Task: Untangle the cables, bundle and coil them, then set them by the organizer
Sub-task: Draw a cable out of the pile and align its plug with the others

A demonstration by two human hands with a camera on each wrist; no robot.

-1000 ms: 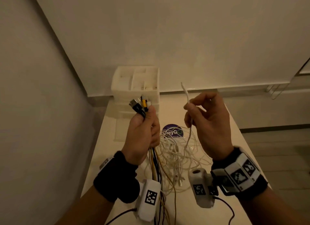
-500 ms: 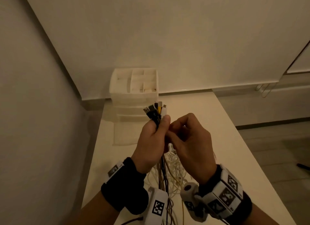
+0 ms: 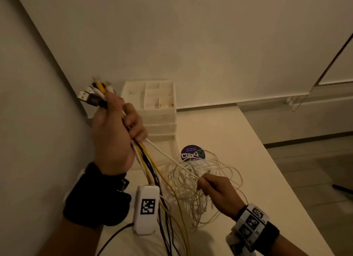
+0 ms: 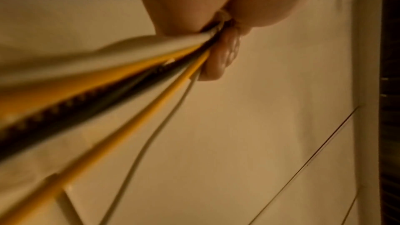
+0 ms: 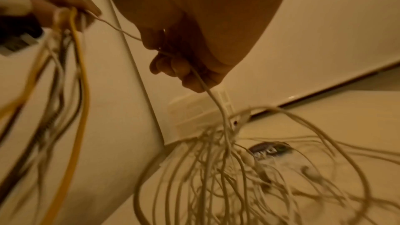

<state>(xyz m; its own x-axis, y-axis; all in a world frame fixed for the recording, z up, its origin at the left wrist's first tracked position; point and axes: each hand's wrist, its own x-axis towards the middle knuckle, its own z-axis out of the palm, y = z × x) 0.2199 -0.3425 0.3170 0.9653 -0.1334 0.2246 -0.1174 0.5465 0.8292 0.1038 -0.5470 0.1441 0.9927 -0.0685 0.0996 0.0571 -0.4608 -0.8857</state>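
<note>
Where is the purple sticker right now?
In the head view the purple sticker lies flat on the table, right of centre, just in front of the organizer, partly under the white cable tangle.

a black wrist wrap (image 3: 95,194) is worn on the left, w/ a white cam module (image 3: 146,210) bearing a b/w square marker and a black lead. on the right, a black band (image 3: 256,227) w/ white marker blocks is worn.
</note>
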